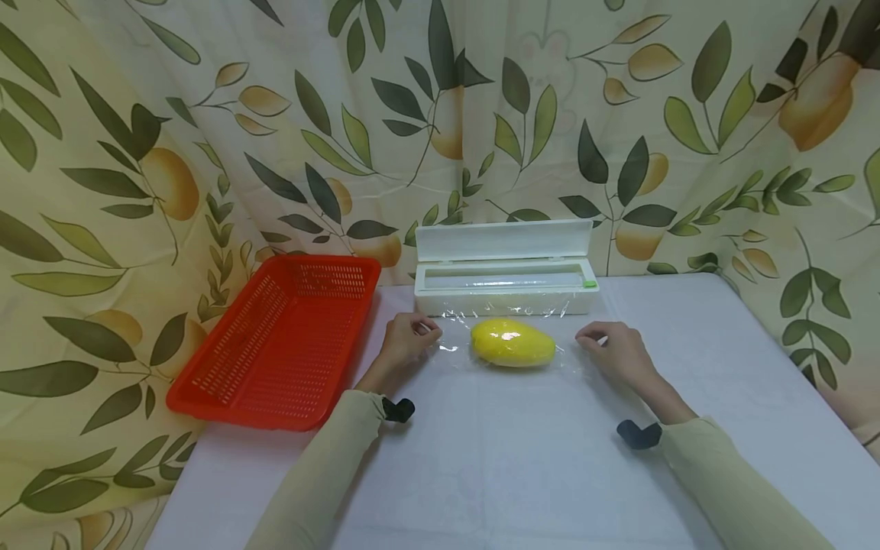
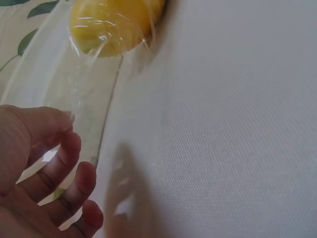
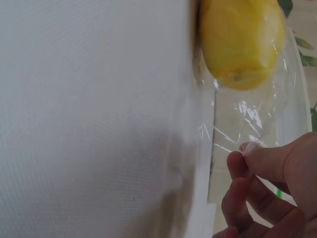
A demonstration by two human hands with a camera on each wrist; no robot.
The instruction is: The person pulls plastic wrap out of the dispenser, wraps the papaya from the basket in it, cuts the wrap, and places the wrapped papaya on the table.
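Observation:
A yellow oblong fruit [image 1: 512, 344] lies in the middle of the white table, with clear cling film [image 3: 250, 116] stretched over it. My left hand [image 1: 406, 340] pinches the film's left side between thumb and index finger. Over on the other side, my right hand [image 1: 619, 351] pinches the film's right side the same way. Both wrist views show the film drawn from the fruit toward the fingertips, with shiny creases. In the left wrist view, the other fingers of that hand are loosely bent.
Right behind the fruit stands a white cling film dispenser [image 1: 505, 304], its lid [image 1: 505, 241] raised and a film roll [image 1: 502, 280] inside. A red perforated basket [image 1: 282, 344] sits to the left. A leaf-patterned curtain [image 1: 426, 114] hangs behind the table [image 1: 509, 473].

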